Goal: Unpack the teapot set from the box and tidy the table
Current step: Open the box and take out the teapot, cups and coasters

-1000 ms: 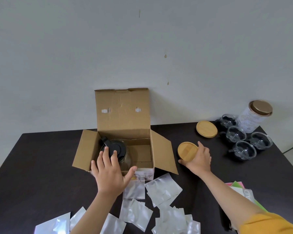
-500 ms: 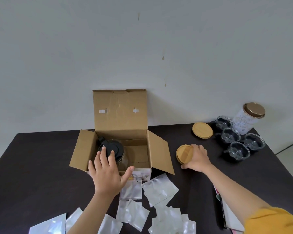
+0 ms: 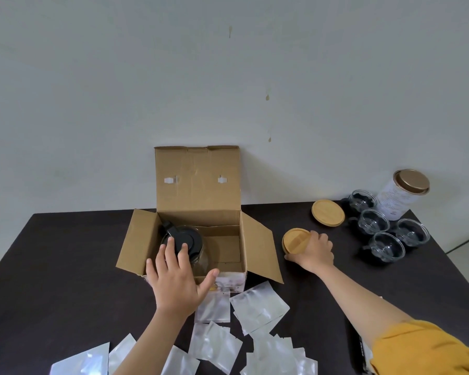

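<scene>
The teapot (image 3: 184, 246) sits inside the open box (image 3: 198, 190), on its left side. It is glass with a black lid. The box stands on the dark table (image 3: 52, 261) with its flaps spread out.

The left hand (image 3: 175, 280) is over the front edge of the box. Its fingers are spread open and the fingertips (image 3: 170, 241) touch the black lid. It is not gripping anything.

The right hand (image 3: 313, 251) is to the right of the box. It is closed on a round wooden coaster (image 3: 295, 240) and holds it tipped up on its edge on the table. A second coaster (image 3: 328, 213) lies flat farther back.

Four glass cups (image 3: 374, 221) stand close together near the right back corner. A jar (image 3: 402, 192) with a brown lid is just behind them.

Many shiny plastic bags (image 3: 259, 307) lie scattered on the table in front of the box.
</scene>
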